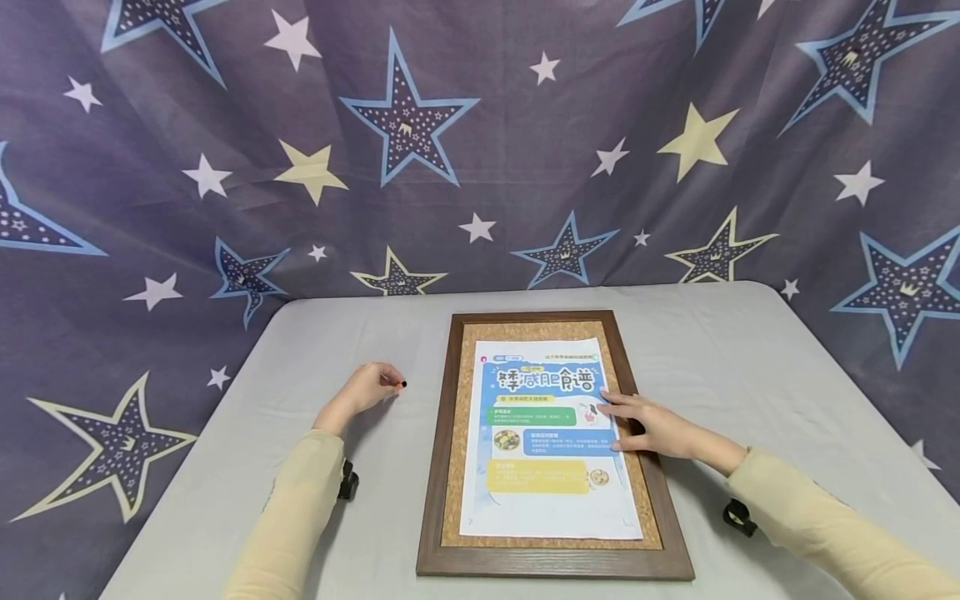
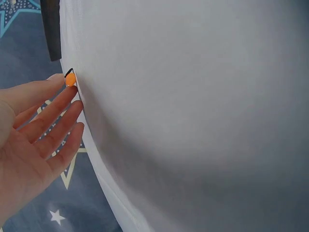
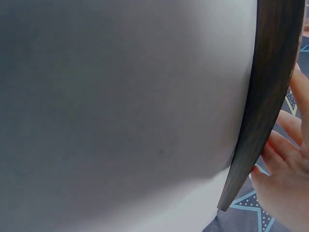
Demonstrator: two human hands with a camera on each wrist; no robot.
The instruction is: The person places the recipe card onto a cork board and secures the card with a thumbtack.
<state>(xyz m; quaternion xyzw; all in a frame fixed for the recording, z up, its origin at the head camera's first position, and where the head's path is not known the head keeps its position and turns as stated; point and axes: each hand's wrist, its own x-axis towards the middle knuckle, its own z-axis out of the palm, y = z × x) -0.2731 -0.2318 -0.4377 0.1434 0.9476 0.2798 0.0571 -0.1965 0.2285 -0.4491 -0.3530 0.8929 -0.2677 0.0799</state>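
Note:
My left hand (image 1: 371, 385) pinches a small orange and black pushpin (image 2: 70, 79) between thumb and forefinger, the other fingers spread behind it. It is held over the tabletop, left of a cork board (image 1: 452, 508) in a dark brown wooden frame (image 1: 555, 567). A printed paper poster (image 1: 551, 515) with blue, green and yellow panels lies on the cork. Near its upper left corner shows a small pink pin (image 1: 483, 360). With fingers spread, my right hand (image 1: 660, 427) rests across the right side of the frame, its fingertips on the poster's right edge.
A pale grey cloth covers the table (image 1: 360, 508). Behind it hangs a dark curtain (image 1: 480, 183) with a star pattern. Black wrist cameras (image 1: 739, 517) sit under both sleeves.

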